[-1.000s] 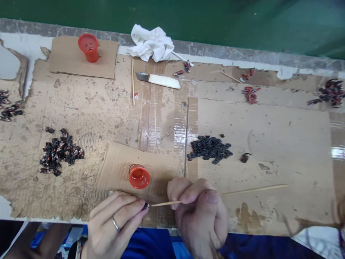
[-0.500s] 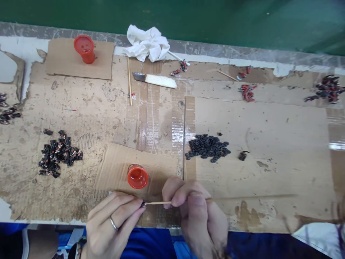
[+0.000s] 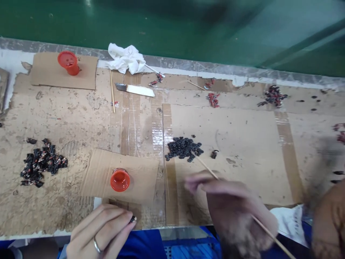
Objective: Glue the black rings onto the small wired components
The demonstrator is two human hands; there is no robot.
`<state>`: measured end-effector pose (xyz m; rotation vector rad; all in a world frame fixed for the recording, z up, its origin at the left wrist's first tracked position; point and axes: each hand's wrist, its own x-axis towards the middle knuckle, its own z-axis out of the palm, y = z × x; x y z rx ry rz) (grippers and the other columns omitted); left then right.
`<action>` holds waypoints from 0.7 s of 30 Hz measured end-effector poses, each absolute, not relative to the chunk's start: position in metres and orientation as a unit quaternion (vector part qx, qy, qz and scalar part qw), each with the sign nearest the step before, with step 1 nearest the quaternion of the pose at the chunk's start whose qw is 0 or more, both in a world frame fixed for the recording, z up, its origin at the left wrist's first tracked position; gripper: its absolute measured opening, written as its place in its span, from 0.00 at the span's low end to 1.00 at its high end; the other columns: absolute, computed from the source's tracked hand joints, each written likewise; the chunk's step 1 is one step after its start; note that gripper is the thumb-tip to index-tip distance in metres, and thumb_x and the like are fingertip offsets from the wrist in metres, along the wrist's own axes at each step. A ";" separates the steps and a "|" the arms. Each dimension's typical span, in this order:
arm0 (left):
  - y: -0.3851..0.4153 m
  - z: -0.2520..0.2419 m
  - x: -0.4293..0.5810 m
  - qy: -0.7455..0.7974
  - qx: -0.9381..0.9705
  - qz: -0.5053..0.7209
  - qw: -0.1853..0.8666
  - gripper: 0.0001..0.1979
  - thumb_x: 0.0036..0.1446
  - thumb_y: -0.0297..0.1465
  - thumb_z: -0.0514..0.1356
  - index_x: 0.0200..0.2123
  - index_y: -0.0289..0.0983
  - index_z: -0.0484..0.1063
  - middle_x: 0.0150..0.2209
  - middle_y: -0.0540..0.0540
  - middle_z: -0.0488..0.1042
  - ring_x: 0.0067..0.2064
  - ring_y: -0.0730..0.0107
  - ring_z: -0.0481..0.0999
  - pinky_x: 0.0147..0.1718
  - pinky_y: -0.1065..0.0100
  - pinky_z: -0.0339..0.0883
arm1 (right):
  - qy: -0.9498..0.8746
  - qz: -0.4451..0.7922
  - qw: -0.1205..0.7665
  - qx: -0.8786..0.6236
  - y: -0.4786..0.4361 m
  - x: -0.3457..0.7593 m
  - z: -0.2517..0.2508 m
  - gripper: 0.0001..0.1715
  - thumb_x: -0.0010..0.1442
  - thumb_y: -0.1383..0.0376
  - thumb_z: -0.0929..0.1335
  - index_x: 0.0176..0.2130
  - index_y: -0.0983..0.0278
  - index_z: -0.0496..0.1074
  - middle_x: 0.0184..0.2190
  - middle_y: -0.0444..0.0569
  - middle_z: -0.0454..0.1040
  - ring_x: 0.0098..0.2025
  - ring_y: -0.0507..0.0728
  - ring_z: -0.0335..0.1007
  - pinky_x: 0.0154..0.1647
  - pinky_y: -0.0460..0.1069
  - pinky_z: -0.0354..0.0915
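Between the thumb and fingers of my left hand (image 3: pixel 104 230) is a small black part (image 3: pixel 133 219) with a pale tip, mostly hidden by the fingers. My right hand (image 3: pixel 234 201), blurred by motion, grips a thin wooden stick (image 3: pixel 206 166). The stick's far tip meets the lower right edge of a pile of small black rings (image 3: pixel 183 146); whether a ring is on it I cannot tell. Left of that pile, a red cup (image 3: pixel 120 180) stands on a cardboard piece (image 3: pixel 145 169). A heap of black parts (image 3: pixel 43 162) with copper-coloured ends lies further left.
At the back are another red cup (image 3: pixel 69 63), a crumpled white cloth (image 3: pixel 126 59), a white-handled knife (image 3: pixel 137 90) and a second wooden stick (image 3: pixel 112 91). Red pieces (image 3: pixel 213 100) and a dark red cluster (image 3: pixel 273 96) lie right of them. Another person's blurred arm (image 3: pixel 329 212) is at the right edge.
My right hand has drawn the stick away from the part in my left hand and moved right, its tip now at the ring pile. The view has shifted right.
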<state>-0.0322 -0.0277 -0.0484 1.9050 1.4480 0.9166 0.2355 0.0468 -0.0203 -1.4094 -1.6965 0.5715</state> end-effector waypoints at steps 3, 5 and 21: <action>-0.027 -0.050 -0.032 0.544 0.719 0.328 0.282 0.31 0.66 0.24 0.57 0.65 0.63 0.69 0.37 0.53 0.90 0.34 0.54 0.90 0.36 0.54 0.92 | -0.726 0.146 0.348 -0.575 0.058 0.235 -0.027 0.09 0.70 0.71 0.70 0.46 0.57 0.76 0.39 0.50 0.84 0.37 0.60 0.85 0.38 0.53 0.84; -0.026 -0.051 -0.031 0.542 0.721 0.326 0.283 0.30 0.67 0.24 0.56 0.64 0.64 0.69 0.36 0.53 0.90 0.34 0.55 0.91 0.37 0.56 0.91 | -0.742 0.139 0.329 -0.567 0.061 0.234 -0.031 0.14 0.67 0.76 0.71 0.45 0.58 0.76 0.40 0.50 0.84 0.38 0.59 0.84 0.40 0.53 0.83; -0.005 -0.044 -0.024 0.521 0.722 0.381 0.249 0.09 0.71 0.31 0.61 0.41 0.44 0.83 0.32 0.53 0.89 0.31 0.70 0.88 0.38 0.71 0.86 | -0.849 0.092 0.188 -0.486 0.058 0.237 -0.025 0.09 0.69 0.81 0.67 0.43 0.69 0.72 0.41 0.61 0.83 0.43 0.64 0.84 0.44 0.57 0.80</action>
